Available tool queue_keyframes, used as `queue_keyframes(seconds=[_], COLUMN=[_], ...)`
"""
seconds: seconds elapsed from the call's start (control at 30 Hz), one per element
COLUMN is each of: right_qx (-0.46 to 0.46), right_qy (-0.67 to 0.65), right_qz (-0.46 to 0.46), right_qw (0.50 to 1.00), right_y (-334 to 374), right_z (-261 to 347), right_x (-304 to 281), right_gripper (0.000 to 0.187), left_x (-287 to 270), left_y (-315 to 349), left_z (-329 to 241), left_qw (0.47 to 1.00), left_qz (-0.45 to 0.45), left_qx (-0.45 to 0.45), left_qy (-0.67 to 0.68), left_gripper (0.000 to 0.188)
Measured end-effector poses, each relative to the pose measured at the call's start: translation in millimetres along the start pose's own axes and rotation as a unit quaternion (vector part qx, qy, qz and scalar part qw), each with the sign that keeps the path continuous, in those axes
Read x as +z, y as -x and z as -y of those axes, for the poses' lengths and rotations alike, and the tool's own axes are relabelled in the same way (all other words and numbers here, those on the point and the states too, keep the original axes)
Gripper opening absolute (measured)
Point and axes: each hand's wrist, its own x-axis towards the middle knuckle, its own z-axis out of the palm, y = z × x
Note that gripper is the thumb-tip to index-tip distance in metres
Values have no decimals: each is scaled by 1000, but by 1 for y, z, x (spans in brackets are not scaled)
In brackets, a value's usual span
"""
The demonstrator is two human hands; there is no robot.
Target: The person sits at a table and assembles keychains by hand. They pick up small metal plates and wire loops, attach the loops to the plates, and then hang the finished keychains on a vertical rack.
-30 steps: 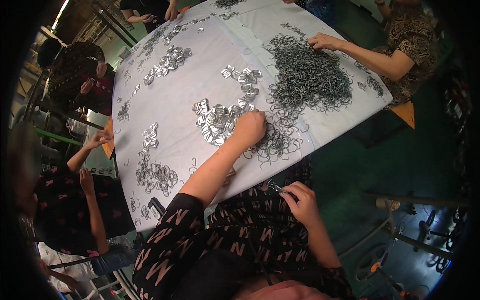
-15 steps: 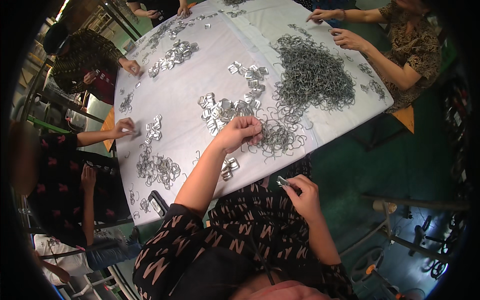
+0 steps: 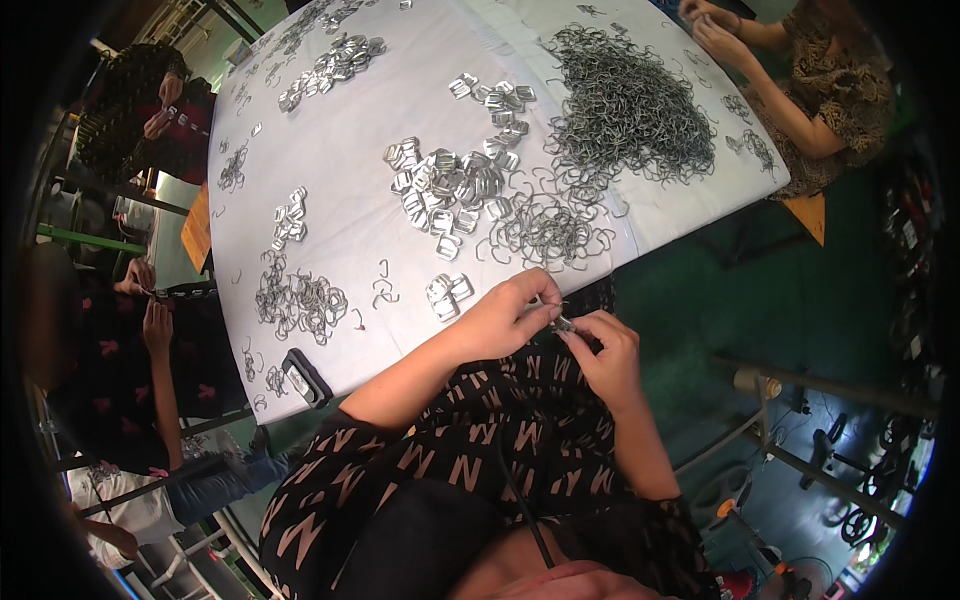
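Left hand (image 3: 500, 318) and right hand (image 3: 603, 352) pinched together on one small metal clip (image 3: 560, 322), held just off the near edge of the bench (image 3: 340, 130). Left hand withdrawn from the wire hook pile (image 3: 545, 228) since 0.5 s earlier.

No packages, labels, signs, screens

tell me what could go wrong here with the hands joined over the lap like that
1. The left hand and right hand pinch a small metal piece past the table edge, over the lap; if it slips, it would likely fall there or to the floor.
2. The loose wire hooks lie near that edge, so a reaching arm might sweep some off.
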Motion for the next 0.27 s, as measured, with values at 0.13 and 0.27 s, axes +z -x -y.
queue_keyframes(seconds=[0.13,0.27], right_qx=[-27,-37], right_qy=[-9,-40], right_qz=[18,-5], right_qw=[999,998], right_y=[-2,-22], right_z=[-6,-14], right_x=[-1,-15], right_gripper=[12,11], left_x=[1,2], left_y=[5,13], left_z=[-15,-15], left_qw=[999,998], left_qz=[6,-1], left_qx=[-46,29], left_qy=[8,-56], left_gripper=[9,12])
